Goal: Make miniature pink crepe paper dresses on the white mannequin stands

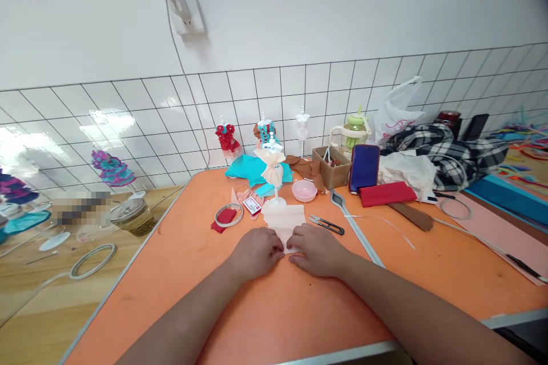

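A pale cream piece of crepe paper (283, 215) lies on the orange table. At its near left edge my left hand (257, 251) is closed, fingers curled onto the paper. Opposite it, my right hand (317, 248) pinches the near right edge, thumb towards the left thumb. Just behind the paper stands a small white mannequin (277, 189) with a cream crepe paper piece (270, 164) gathered about its body. Thread snips (327, 224) lie right of the paper. A tape roll (229, 215) rests partly over red paper (221, 222) on the left.
Behind are turquoise paper (246, 169), a pink bowl (304, 190), a cardboard box (331, 168) and an upright phone (363, 168). Red crepe paper (387, 194) and a white cable (475, 235) lie right. More mannequins, one in red (226, 138), stand by the wall.
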Available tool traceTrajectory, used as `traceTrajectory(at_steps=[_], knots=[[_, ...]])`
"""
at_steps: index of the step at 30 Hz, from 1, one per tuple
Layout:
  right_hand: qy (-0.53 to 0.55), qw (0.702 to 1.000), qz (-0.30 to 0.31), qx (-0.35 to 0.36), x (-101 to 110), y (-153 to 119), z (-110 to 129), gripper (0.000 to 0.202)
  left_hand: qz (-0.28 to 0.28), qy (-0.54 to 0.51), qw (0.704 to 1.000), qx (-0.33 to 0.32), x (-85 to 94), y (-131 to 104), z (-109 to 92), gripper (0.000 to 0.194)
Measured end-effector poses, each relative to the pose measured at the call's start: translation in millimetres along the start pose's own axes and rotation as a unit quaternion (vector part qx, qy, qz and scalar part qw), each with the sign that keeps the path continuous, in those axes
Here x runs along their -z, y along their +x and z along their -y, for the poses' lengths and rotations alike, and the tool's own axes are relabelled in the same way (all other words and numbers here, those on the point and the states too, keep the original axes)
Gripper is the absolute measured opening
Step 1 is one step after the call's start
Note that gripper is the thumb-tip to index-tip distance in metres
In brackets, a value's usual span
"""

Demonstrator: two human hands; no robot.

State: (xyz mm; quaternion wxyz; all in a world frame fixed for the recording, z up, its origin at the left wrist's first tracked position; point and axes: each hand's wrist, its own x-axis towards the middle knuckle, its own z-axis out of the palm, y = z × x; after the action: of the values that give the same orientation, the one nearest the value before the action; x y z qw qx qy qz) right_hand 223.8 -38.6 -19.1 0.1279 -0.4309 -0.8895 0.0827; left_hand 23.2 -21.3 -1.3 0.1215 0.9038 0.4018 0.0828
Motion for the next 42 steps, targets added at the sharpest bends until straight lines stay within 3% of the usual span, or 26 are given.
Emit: traceTrajectory(at_steps=[5,7,10,13,16,19,22,26,28,32,33,34,35,36,38,39,40,41,42], knots=[[0.078,0.996,0.023,0.019,2,0,2,0.020,0.031,-0.023,0.999,-0.007,8.3,-4,8,0.022],[0.116,0.992,-0.007,0.045,5,-1,1,0.025,0.067,-0.047,0.997,0.014,17.4,-10,20,0.019],[0.081,0.995,-0.043,0.029,7,0,0,0.034,0.113,-0.064,0.990,0.060,33.1,-20,45,0.013],[0.051,0.999,0.003,0.011,5,0,4,0.038,0.039,-0.004,0.989,0.141,43.8,-25,60,0.018],[0.120,0.993,0.003,-0.008,2,0,10,0.046,-0.006,0.020,0.965,0.261,46.0,-22,55,0.033],[0.159,0.982,-0.069,-0.077,1,2,8,0.045,0.055,0.007,0.945,0.322,42.4,-17,38,0.052],[0.107,0.978,-0.109,-0.140,1,7,-4,0.046,0.063,0.036,0.965,0.253,37.2,-15,28,0.054],[0.041,0.984,-0.040,-0.166,-4,11,-16,0.055,0.086,-0.019,0.988,0.129,29.6,-13,29,0.040],[0.056,0.982,-0.022,-0.179,-6,12,-18,0.042,0.052,-0.014,0.991,0.120,28.0,-10,29,0.035],[0.149,0.962,-0.045,-0.226,-9,12,-18,0.012,-0.138,0.021,0.975,0.174,36.8,-8,19,0.032],[0.164,0.957,-0.053,-0.234,-9,13,-18,0.012,-0.132,-0.023,0.973,0.186,40.7,-10,14,0.032],[0.197,0.948,-0.060,-0.244,-9,14,-18,0.012,-0.075,-0.094,0.974,0.194,44.0,-12,9,0.039],[0.258,0.929,-0.070,-0.257,-9,15,-17,0.013,0.039,-0.177,0.968,0.176,46.2,-14,5,0.050],[0.344,0.896,-0.082,-0.269,-9,16,-16,0.014,0.178,-0.256,0.940,0.135,46.6,-16,2,0.060],[0.539,0.786,-0.116,-0.280,-8,18,-11,0.019,0.432,-0.377,0.818,0.039,41.0,-17,-3,0.069],[0.617,0.725,-0.134,-0.277,-7,19,-8,0.024,0.506,-0.423,0.752,0.007,35.2,-16,-4,0.075],[0.668,0.677,-0.149,-0.270,-5,19,-6,0.029,0.535,-0.466,0.705,-0.005,28.1,-14,-5,0.085],[0.702,0.642,-0.160,-0.263,-4,18,-4,0.035,0.527,-0.513,0.678,-0.006,20.4,-11,-6,0.099],[0.724,0.619,-0.165,-0.256,-2,18,-2,0.041,0.484,-0.563,0.670,0.001,13.0,-8,-6,0.109]])
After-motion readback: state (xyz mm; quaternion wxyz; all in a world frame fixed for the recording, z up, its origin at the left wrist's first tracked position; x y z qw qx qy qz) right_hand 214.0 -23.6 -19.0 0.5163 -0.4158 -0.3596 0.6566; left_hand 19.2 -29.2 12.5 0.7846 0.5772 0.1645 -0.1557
